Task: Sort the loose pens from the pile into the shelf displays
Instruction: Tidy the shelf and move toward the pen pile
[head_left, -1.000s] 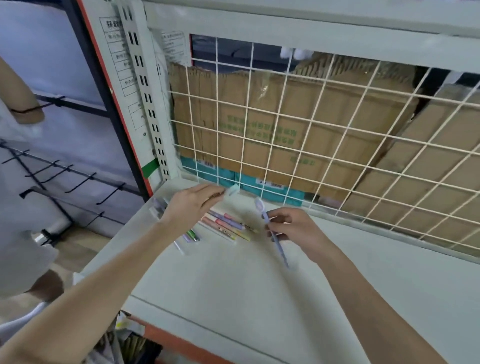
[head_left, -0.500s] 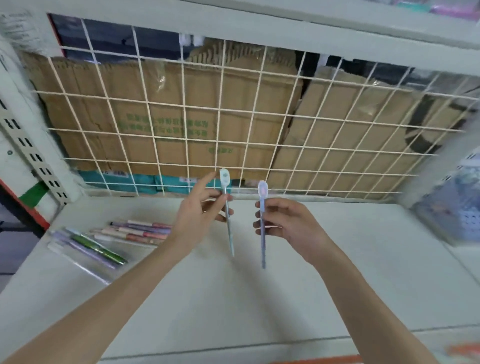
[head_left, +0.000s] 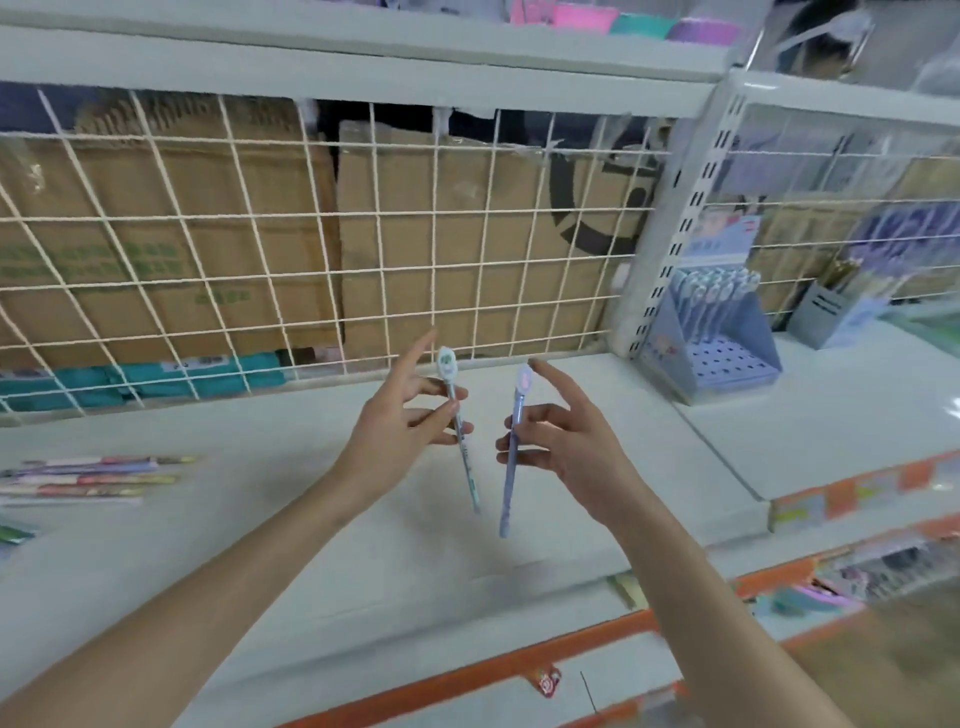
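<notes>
We hold one pen in each hand above the middle of a white shelf (head_left: 291, 525). Our left hand (head_left: 387, 434) pinches a teal pen (head_left: 459, 430) between thumb and curled fingers, forefinger pointing up; its white cartoon topper points to the wire grid (head_left: 311, 234) behind. Our right hand (head_left: 566, 441) pinches a lilac pen (head_left: 513, 448) the same way, forefinger raised, tip hanging down. The remaining loose pens (head_left: 88, 475) lie near the shelf's left edge. A pale blue pen display (head_left: 709, 340) stands at the back left corner of the neighbouring shelf, to our right, holding similar topped pens.

To do this well, we should probably match each topper and colour to its display, then lower the pen tip first into a free hole. Green print on the cardboard boxes (head_left: 156, 260) behind the grid is too blurred to read.
</notes>
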